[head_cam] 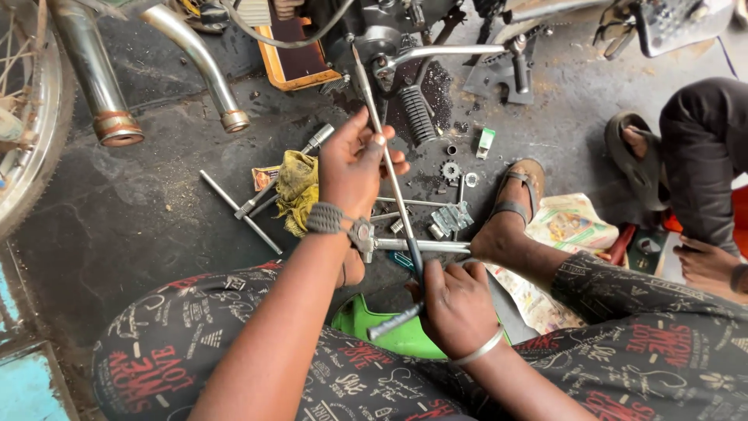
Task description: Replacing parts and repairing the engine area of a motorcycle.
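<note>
It was a roadside-style motorcycle repair workshop, worked at floor level. A motorcycle engine (366, 31) with chrome exhaust pipes (93, 78) and a spoked wheel (23, 117) stood over an oil-stained concrete floor (140, 210). Socket wrenches (284, 171), a small sprocket (449, 170) and a greasy yellow rag (296, 191) lay scattered there.

The left hand (354, 160) pinches a long rod (387, 168) between fingertips; the right hand (458, 304) grips its handle (396, 320) lower down. A yellow rag (297, 189) lies just left of the left fingers.
</note>
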